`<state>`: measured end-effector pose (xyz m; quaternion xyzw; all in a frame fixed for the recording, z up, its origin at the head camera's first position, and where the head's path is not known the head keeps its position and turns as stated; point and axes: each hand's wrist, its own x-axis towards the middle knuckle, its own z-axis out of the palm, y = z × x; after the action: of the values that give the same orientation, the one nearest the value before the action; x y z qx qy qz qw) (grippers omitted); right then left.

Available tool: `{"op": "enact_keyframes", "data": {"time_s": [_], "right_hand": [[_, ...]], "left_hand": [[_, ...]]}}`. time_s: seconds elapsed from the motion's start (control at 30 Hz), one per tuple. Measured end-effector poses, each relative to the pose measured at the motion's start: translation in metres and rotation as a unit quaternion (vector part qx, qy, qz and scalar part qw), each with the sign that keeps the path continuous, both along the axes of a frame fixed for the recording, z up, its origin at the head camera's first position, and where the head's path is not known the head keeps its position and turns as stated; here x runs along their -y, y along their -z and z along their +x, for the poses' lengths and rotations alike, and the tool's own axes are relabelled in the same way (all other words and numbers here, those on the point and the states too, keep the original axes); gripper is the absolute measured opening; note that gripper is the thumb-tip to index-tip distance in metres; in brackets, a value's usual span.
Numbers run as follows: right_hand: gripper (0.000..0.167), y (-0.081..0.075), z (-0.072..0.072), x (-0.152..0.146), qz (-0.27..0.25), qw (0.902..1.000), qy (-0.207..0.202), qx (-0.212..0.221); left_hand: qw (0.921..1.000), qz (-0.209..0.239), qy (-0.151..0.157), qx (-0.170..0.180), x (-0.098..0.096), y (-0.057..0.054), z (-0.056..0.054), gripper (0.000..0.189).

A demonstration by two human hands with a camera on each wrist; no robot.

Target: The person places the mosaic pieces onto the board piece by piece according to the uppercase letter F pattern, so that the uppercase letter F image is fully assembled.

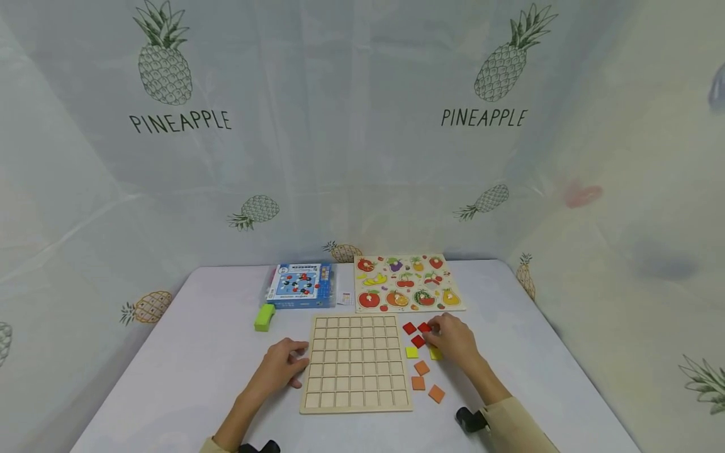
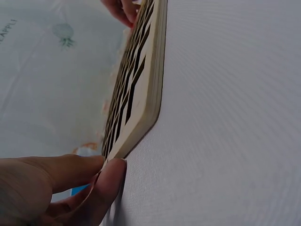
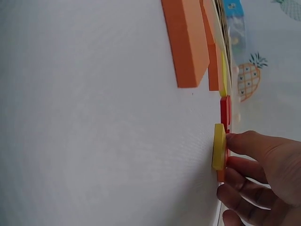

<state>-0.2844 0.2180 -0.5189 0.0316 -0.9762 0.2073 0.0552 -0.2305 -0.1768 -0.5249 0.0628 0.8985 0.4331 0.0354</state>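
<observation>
1. Surroundings. A pineapple-printed backdrop [image 1: 362,157] is hanging behind a white-covered table [image 1: 170,390]. On the far side, a blue box [image 1: 300,286] is lying at left, with a green block [image 1: 264,318] sitting just nearer. A small white card [image 1: 344,299] is lying to the right of the box, and a fruit puzzle [image 1: 404,283] is lying farther right.
2. Grid board. The wooden grid board [image 1: 355,363] is lying flat at the middle of the table; the fruit puzzle is bounding it closely on the far side, and the loose tiles are lying along its right edge.
3. Left hand. The left hand [image 1: 277,363] is resting its thumb and forefinger against the board's left edge, the gap between them being narrow.
4. Right hand. The right hand [image 1: 455,340] is reaching among the tiles from the right, its fingertips bending close to the red ones and its underside partly covering one yellow tile. Whether it is gripping a tile cannot be told.
5. Count of tiles. Three red tiles [image 1: 418,341] are showing at the far end of the group, two yellow tiles [image 1: 411,352] are lying nearer, and three orange tiles [image 1: 436,394] are lying nearest. In the right wrist view, an orange patch is showing beside the fingers; whether it is a further tile is unclear.
6. Count of other things. One board, one puzzle, one box, one block and one card are sharing the table.
</observation>
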Motion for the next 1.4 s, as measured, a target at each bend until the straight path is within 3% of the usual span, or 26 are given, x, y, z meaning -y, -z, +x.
{"op": "enact_keyframes", "data": {"time_s": [0.43, 0.8, 1.17, 1.4], "right_hand": [[0.029, 0.002, -0.003, -0.001, -0.008, 1.0000, 0.002, -0.003], [0.029, 0.001, -0.004, 0.003, -0.030, 0.9995, 0.008, -0.010], [0.021, -0.006, -0.003, 0.029, -0.024, 0.9977, -0.061, -0.019], [0.018, -0.013, -0.007, 0.049, -0.014, 0.9924, -0.116, -0.040]], "left_hand": [[0.9997, 0.001, 0.014, 0.019, -0.002, -0.003, 0.000, 0.045], [0.9997, 0.000, 0.009, 0.022, -0.003, 0.001, -0.002, 0.047], [0.9998, -0.001, 0.002, 0.018, -0.004, 0.001, 0.003, 0.047], [1.0000, -0.002, 0.007, 0.000, -0.003, 0.004, -0.001, 0.048]]}}
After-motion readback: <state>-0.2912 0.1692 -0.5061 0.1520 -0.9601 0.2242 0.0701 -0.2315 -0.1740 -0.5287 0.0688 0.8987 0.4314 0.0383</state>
